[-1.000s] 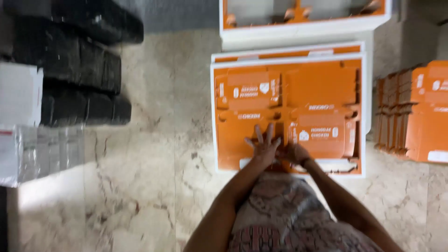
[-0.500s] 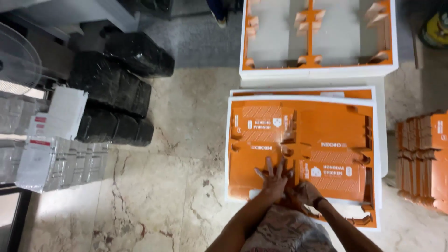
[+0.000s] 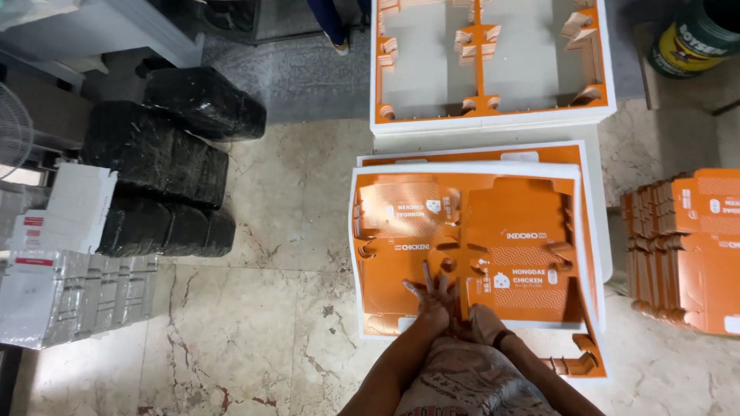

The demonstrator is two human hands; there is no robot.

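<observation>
A stack of orange printed die-cut cardboard sheets point(image 3: 470, 231) with white borders lies on the marble floor in front of me. My left hand point(image 3: 432, 296) rests flat on the top sheet near its front edge, fingers spread, beside a cross-shaped cut. Right next to it, my right hand point(image 3: 482, 322) is curled against the same sheet, a dark band on its wrist. Its fingers are partly hidden, so its grip is unclear. My patterned clothing fills the bottom of the view.
A pile of stripped cardboard frames point(image 3: 486, 69) lies beyond the sheets. Stacked orange box blanks point(image 3: 686, 246) stand at the right, black wrapped bundles point(image 3: 154, 162) and clear-wrapped packs point(image 3: 69, 296) at the left. A paint can point(image 3: 697, 31) and another person's feet point(image 3: 335, 31) are at the top.
The view has shifted so the sheets sit lower in frame and the far pile shows. Both hands have stayed pressed on the top sheet near its front edge.
</observation>
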